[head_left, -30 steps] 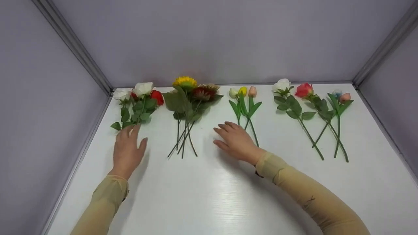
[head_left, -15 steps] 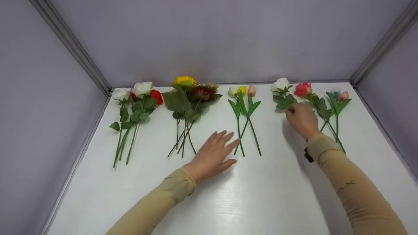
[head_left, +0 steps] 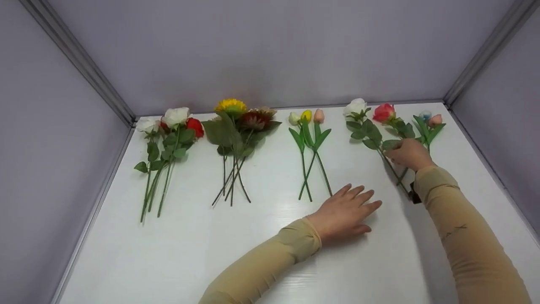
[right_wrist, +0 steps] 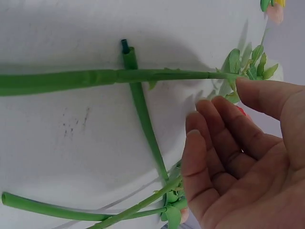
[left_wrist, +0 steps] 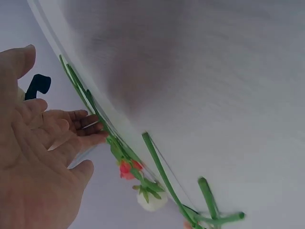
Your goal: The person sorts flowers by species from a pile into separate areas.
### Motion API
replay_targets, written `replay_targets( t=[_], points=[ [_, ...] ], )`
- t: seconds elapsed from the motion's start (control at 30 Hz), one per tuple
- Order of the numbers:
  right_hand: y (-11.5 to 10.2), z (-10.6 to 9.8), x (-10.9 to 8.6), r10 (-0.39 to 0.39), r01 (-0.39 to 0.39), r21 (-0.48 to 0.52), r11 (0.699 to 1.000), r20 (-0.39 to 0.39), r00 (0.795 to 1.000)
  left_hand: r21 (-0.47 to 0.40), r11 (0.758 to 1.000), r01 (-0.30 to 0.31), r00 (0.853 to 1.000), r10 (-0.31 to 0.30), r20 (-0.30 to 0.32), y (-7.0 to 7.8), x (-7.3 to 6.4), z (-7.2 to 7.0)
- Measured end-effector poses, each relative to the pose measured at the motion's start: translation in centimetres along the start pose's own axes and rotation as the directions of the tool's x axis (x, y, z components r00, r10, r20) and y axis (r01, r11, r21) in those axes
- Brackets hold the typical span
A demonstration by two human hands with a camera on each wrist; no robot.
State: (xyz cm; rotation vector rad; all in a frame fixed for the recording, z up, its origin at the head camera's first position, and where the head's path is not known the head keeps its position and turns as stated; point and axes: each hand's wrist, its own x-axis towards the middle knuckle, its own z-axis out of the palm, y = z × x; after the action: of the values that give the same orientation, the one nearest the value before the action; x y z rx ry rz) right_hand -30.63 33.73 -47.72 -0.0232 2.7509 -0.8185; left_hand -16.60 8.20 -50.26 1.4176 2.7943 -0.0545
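My right hand [head_left: 408,154] is at the stem of the white rose [head_left: 355,108] on the right, fingers loosely bent. Its thumb [right_wrist: 261,95] lies against the stem [right_wrist: 162,75] just below the leaves; no tight grip shows. A pink-red rose [head_left: 384,113] lies beside it, its stem partly hidden by this hand. Farther right are a blue and a peach tulip [head_left: 435,120]. My left hand [head_left: 344,213] is spread above the table near the tulip stems, holding nothing. Three tulips, white, yellow [head_left: 306,115] and peach, lie beyond it with crossing stems.
White roses [head_left: 176,117] and red roses [head_left: 195,127] lie at the table's left. Next to them are a yellow sunflower [head_left: 230,106] and dark red blooms [head_left: 255,120]. Grey walls [head_left: 270,50] close off the back and sides of the white table [head_left: 177,257].
My left hand has swept right from the left roses to below the tulips. My right hand has gone from the tulips to the white rose's leaves, then down to its stem.
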Motion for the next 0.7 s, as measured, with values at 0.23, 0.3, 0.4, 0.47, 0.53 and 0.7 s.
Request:
replay_targets(
  t=[0.23, 0.3, 0.4, 0.47, 0.53, 0.7],
  points=[
    [-0.2, 0.4, 0.2, 0.008, -0.009, 0.023, 1.000, 0.018, 1.000, 0.000, 1.000, -0.015, 1.000, 0.015, 0.023, 2.3, 1.9, -0.2],
    [-0.2, 0.7, 0.3, 0.009, -0.009, 0.027, 1.000, 0.018, 1.000, -0.002, 1.000, -0.017, 0.999, 0.017, 0.037, 2.6, 2.0, -0.1],
    [-0.2, 0.9, 0.4, 0.011, -0.011, 0.030, 0.999, 0.013, 1.000, 0.005, 1.000, -0.014, 0.999, 0.014, 0.043, 2.9, 2.0, -0.1],
    [-0.2, 1.1, 0.5, 0.014, -0.014, 0.035, 0.999, 0.008, 1.000, 0.008, 1.000, -0.010, 0.999, 0.009, 0.044, 2.8, 2.0, -0.1],
    [-0.2, 1.1, 0.5, 0.015, -0.015, 0.039, 0.999, 0.003, 1.000, 0.008, 1.000, -0.002, 0.999, 0.002, 0.039, 2.6, 1.8, 0.0],
    [-0.3, 1.3, 0.8, 0.000, 0.001, 0.049, 0.999, -0.019, 1.000, -0.016, 1.000, 0.021, 0.999, -0.021, 0.024, 1.8, 1.4, 0.0]
  ],
)
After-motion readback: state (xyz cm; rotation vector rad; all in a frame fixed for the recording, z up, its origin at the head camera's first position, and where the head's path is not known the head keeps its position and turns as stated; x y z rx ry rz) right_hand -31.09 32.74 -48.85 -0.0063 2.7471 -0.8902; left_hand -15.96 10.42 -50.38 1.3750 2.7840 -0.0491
